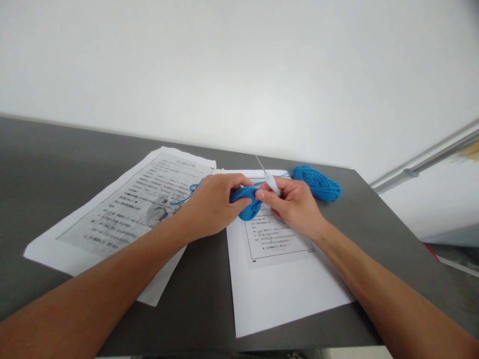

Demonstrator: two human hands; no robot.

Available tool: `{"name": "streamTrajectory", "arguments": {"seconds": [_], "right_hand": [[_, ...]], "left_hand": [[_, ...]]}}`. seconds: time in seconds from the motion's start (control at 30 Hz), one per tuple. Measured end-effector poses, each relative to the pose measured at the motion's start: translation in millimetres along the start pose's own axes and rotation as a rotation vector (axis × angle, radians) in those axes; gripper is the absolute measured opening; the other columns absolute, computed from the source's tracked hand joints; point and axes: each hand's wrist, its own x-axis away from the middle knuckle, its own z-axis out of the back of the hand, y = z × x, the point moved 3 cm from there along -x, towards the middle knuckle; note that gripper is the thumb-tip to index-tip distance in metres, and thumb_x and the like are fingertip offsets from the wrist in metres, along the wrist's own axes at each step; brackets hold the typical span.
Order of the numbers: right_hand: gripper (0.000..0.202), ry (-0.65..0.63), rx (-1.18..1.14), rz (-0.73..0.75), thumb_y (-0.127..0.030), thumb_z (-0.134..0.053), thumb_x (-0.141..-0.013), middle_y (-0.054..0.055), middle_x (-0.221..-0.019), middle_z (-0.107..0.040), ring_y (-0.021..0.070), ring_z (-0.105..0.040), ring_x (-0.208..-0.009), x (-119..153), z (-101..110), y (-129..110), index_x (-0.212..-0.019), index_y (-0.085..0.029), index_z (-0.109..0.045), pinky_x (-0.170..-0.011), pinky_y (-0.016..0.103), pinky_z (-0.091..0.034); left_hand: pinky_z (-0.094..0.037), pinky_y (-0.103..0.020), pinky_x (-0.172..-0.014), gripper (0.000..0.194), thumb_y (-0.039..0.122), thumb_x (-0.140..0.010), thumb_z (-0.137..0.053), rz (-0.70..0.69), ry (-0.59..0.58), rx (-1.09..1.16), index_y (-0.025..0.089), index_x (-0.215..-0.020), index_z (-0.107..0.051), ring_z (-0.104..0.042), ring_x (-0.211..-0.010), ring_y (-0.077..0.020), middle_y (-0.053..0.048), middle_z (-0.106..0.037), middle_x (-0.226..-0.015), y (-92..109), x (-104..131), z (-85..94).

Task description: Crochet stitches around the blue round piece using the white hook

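Between my two hands is a small blue crochet piece (249, 212), held above the printed sheets. My left hand (215, 202) is closed round its left side, thumb in front and fingers behind. My right hand (294, 202) grips the pale handle of a crochet hook (272, 182), whose thin metal shaft points up and to the left. The right thumb and fingertips also touch the edge of the blue piece. A loose blue yarn tail (182, 201) hangs out at the left, over the paper. Another strand runs behind my right hand toward the blue yarn skein (316, 183).
Two printed sheets lie on the dark grey table (207, 299): the left sheet (112, 209) with text and a picture, the right sheet (277, 294) under my hands. A white wall (224, 75) rises behind the table. Off the right edge is a metal rail (434, 162).
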Motion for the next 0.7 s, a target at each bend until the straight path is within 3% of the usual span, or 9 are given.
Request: {"name": "streamTrajectory", "arguments": {"seconds": [0.07,0.17,0.27,0.37,0.47,0.57,0.7], "right_hand": [[0.045,0.064,-0.059,0.007,-0.063,-0.078,-0.084,-0.009,-0.055,-0.042,0.0058,-0.033,-0.044,0.6,1.1,-3.0,-0.090,-0.019,-0.065,-0.038,0.020,-0.030],[0.045,0.157,-0.160,0.015,-0.065,-0.074,-0.087,-0.011,-0.055,-0.041,0.0069,-0.031,-0.045,2.7,11.2,-5.3,-0.096,-0.023,-0.061,-0.037,0.019,-0.033],[0.037,0.198,-0.189,0.014,-0.055,-0.081,-0.084,-0.008,-0.055,-0.047,0.0069,-0.035,-0.046,7.3,24.8,-2.6,-0.088,-0.021,-0.067,-0.037,0.018,-0.033],[0.030,0.215,-0.227,0.003,-0.045,-0.088,-0.080,-0.004,-0.056,-0.058,0.0080,-0.042,-0.045,12.1,33.7,4.7,-0.087,-0.020,-0.074,-0.037,0.020,-0.037],[0.026,0.234,-0.325,0.019,-0.036,-0.091,-0.076,-0.003,-0.057,-0.066,0.0088,-0.045,-0.042,14.9,37.0,9.2,-0.094,-0.022,-0.078,-0.037,0.022,-0.045],[0.019,0.280,-0.382,0.066,-0.028,-0.092,-0.074,-0.002,-0.058,-0.069,0.0077,-0.046,-0.040,16.9,39.1,6.9,-0.087,-0.022,-0.079,-0.041,0.024,-0.054],[0.015,0.323,-0.387,0.101,-0.026,-0.092,-0.073,-0.001,-0.059,-0.071,0.0077,-0.051,-0.041,19.9,42.1,1.0,-0.081,-0.020,-0.082,-0.046,0.025,-0.060]], "left_hand": [[-0.046,-0.028,-0.062,0.019,0.027,-0.082,-0.067,0.041,0.001,0.100,0.021,-0.097,-0.078,-0.064,-0.068,-0.0168,0.000,-0.075,-0.077,-2.6,-0.3,-1.6],[-0.046,-0.027,-0.056,0.022,0.026,-0.076,-0.073,0.178,0.097,0.241,0.019,-0.097,-0.073,-0.065,-0.065,-0.0171,0.000,-0.075,-0.077,-7.5,0.2,-0.6],[-0.044,-0.024,-0.051,0.022,0.024,-0.071,-0.076,0.278,0.200,0.384,0.021,-0.087,-0.062,-0.060,-0.059,-0.0144,0.001,-0.073,-0.074,-10.5,1.6,-1.2],[-0.044,-0.023,-0.050,0.023,0.019,-0.066,-0.076,0.293,0.253,0.486,0.021,-0.077,-0.055,-0.059,-0.058,-0.0128,0.002,-0.068,-0.069,-11.2,2.5,-5.6],[-0.042,-0.022,-0.048,0.025,0.018,-0.066,-0.076,0.324,0.226,0.572,0.021,-0.087,-0.062,-0.059,-0.055,-0.0127,0.003,-0.068,-0.069,-11.2,3.8,-13.8],[-0.040,-0.023,-0.047,0.033,0.020,-0.070,-0.077,0.345,0.200,0.619,0.021,-0.103,-0.071,-0.057,-0.054,-0.0122,0.003,-0.069,-0.071,-9.3,5.9,-20.8],[-0.045,-0.023,-0.051,0.021,0.023,-0.072,-0.078,0.357,0.196,0.616,0.018,-0.093,-0.076,-0.059,-0.058,-0.0118,0.000,-0.072,-0.074,-5.7,8.6,-25.2]]}}
